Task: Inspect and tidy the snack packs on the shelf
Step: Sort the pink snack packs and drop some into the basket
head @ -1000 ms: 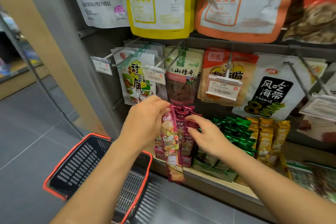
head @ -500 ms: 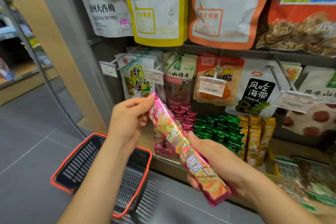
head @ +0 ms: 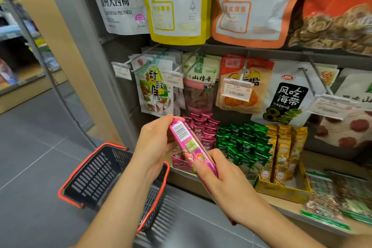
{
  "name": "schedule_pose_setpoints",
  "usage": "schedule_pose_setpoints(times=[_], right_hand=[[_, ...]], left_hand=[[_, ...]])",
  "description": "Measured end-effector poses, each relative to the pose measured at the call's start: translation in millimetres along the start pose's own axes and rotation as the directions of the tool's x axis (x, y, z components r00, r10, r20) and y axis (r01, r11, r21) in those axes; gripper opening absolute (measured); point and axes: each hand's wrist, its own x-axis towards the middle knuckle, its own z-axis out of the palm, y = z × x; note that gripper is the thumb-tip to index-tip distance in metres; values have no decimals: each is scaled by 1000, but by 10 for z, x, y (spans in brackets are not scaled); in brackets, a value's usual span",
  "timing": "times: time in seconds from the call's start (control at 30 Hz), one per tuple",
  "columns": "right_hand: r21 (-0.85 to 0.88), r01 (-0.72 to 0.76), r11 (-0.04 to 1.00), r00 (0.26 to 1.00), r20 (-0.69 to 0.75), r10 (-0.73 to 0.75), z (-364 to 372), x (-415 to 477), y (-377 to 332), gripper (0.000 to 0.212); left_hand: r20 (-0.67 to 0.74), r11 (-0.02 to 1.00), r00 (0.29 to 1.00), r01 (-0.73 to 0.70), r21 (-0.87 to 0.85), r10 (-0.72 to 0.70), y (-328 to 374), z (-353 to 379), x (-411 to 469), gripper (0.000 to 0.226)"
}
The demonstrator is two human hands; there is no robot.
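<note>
I hold a long pink snack pack [head: 187,143] slanted in front of the shelf, its back side with a barcode facing me. My left hand [head: 157,143] grips its upper end and my right hand [head: 223,183] grips its lower end, which is hidden under the fingers. Behind it, more pink packs [head: 203,129] stand in a display box on the wooden shelf [head: 314,161], beside rows of green packs [head: 243,143] and gold packs [head: 285,151].
A black shopping basket [head: 100,175] with red rim hangs under my left forearm, over the grey floor. Hanging bags fill pegs with price tags [head: 237,88] above the shelf. Flat packets [head: 338,197] lie at the shelf's right end. A grey shelf post [head: 96,62] stands left.
I pulled one pink pack out of the box, held it in both hands, then turned it over so the barcode side now faces me.
</note>
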Motion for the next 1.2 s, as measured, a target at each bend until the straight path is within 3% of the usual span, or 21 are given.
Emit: schedule_pose_setpoints(times=[0.07, 0.2, 0.27, 0.4, 0.5, 0.63, 0.83, 0.93, 1.03, 1.13, 1.2], right_hand=[[26, 19, 999, 1000, 17, -20, 0, 7, 1, 42], [385, -91, 918, 968, 251, -9, -36, 24, -19, 35], [450, -123, 885, 949, 314, -28, -39, 6, -20, 36], [433, -64, 899, 988, 154, -4, -4, 9, -12, 29], [466, -93, 880, 995, 83, 61, 17, 11, -9, 29], [426, -29, 904, 999, -13, 38, 14, 50, 5, 42], [392, -43, 919, 996, -58, 71, -42, 104, 57, 62], [390, -37, 920, 996, -58, 65, -52, 126, 72, 62], [400, -1, 916, 998, -53, 25, -47, 145, 91, 54], [448, 25, 894, 999, -30, -13, -76, 183, 81, 49], [480, 40, 876, 999, -48, -19, -166, 221, 47, 41]], left_hand=[[-69, 1000, 997, -19, -12, 18, -7, 12, -2, 35], [-189, 988, 982, -49, -145, 21, 26, -20, 16, 38], [-199, 978, 980, -58, -201, 17, 16, -40, 23, 35], [-62, 958, 997, -60, -279, 45, -32, -20, 33, 22], [12, 959, 999, -29, -281, 34, -56, 14, 29, 33], [125, 973, 992, 35, -229, -6, -115, 107, -42, 43], [303, 978, 951, 113, -173, -56, -227, 177, -146, 44], [336, 986, 940, 107, -128, -58, -263, 205, -181, 54], [348, 992, 934, 110, -64, -81, -280, 218, -210, 45], [343, 1000, 939, 18, 19, -23, -262, 195, -219, 38], [356, 979, 934, -106, 172, 38, -248, 181, -231, 27]])
